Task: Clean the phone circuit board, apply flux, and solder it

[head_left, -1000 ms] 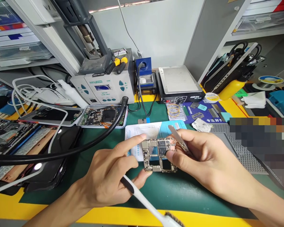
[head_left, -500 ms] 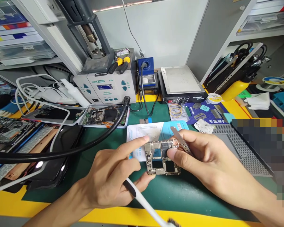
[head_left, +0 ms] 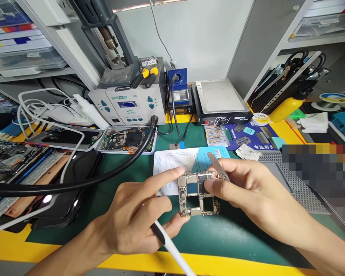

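A small phone circuit board (head_left: 192, 178) with rectangular cut-outs is held up in the middle, tilted towards me. My right hand (head_left: 255, 193) pinches its upper right part, thumb on the front, and also holds a flat silver metal tool (head_left: 217, 165) with small holes. My left hand (head_left: 140, 212) is curled round the white handle of a brush (head_left: 174, 249); its bristle end lies outside the view. The left forefinger touches the board's upper left corner, and the thumb is at its lower edge. Behind the board lies a white and blue printed sheet (head_left: 172, 161).
A hot-air station (head_left: 126, 105) stands at the back left, its black hose (head_left: 112, 168) crossing the left side. A heating plate (head_left: 221, 99) is at the back right. Opened phones (head_left: 17, 161) lie left, a perforated grey plate (head_left: 301, 188) right. The mat (head_left: 232, 245) is green.
The board has tipped and shifted slightly down, so green mat shows through its lower cut-outs. The brush's bristle end has left the view at the bottom. Both hands keep their hold.
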The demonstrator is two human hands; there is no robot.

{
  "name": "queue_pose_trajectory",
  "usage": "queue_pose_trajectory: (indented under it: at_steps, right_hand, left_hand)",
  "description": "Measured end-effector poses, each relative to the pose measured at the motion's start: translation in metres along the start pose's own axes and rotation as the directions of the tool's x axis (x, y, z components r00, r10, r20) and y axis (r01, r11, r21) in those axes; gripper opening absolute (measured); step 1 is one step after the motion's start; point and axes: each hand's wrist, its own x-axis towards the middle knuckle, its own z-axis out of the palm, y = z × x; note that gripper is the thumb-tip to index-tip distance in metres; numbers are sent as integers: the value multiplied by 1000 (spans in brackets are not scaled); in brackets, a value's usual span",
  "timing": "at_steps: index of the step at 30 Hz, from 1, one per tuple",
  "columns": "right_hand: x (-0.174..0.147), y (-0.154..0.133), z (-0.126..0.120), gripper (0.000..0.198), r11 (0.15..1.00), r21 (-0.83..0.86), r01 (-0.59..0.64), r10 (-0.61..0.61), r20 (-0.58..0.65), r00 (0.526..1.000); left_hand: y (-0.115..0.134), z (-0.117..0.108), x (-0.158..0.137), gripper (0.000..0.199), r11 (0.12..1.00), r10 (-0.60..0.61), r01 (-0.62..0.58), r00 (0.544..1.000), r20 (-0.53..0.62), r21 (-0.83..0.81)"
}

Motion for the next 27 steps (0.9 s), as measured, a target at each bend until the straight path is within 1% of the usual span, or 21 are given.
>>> queue_pose_trajectory:
  at_steps: [5,9,12,19,27]
  right_hand:
    - [-1,-3,-5,23,996,87,-3,-2,61,998]
    - [-3,2,-10,22,982,187,-10,-12,112,994]
    - [-2,5,-15,22,972,233,-12,-15,114,993]
    - [-1,2,-15,11,960,276,-35,-3,136,991]
    - [-1,5,-18,17,974,225,-22,-8,130,992]
  left_hand:
    - [0,0,3,24,999,-18,17,1000,-22,-38]
    - [-1,1,1,25,998,-23,21,999,-24,-66]
    - [-1,1,0,27,998,-21,19,999,-42,-64]
    - [-1,-3,2,27,997,-9,8,1000,-16,-77]
    - [-1,-1,1,30,997,-26,25,1000,-9,-72]
